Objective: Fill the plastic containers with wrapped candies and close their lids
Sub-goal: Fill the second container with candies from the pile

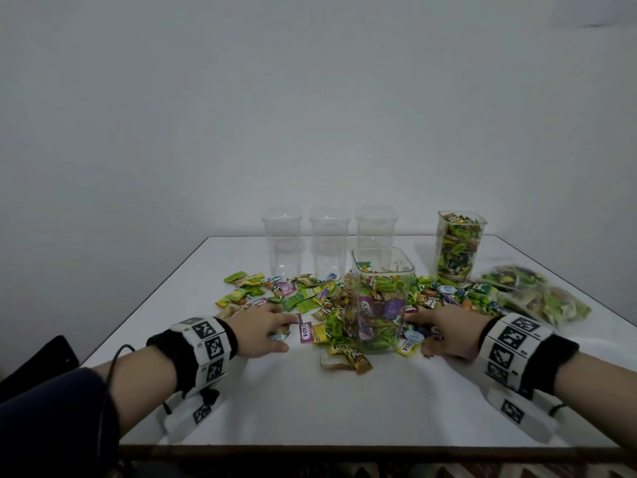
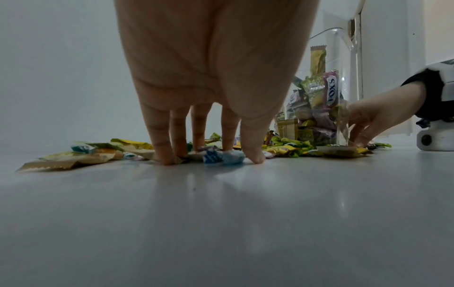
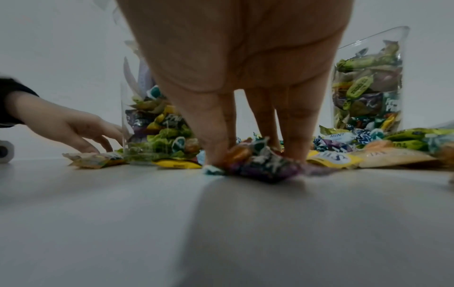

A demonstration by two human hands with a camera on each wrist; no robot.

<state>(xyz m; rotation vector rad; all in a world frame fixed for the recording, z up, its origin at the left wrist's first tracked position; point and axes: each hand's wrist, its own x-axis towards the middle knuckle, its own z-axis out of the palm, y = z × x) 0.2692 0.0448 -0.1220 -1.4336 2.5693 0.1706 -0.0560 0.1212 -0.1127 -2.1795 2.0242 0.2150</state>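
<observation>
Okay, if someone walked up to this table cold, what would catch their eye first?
Most likely the bright spread of wrapped candies scattered across the middle of the white table, with the part-filled container standing among them. The left hand and right hand reach into the candies on either side of it. Behind stand three empty containers, and at back right a full container.

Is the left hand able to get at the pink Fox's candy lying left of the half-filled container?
Probably yes: the left hand rests on the table with the pink candy just past its fingertips, nothing between.
</observation>
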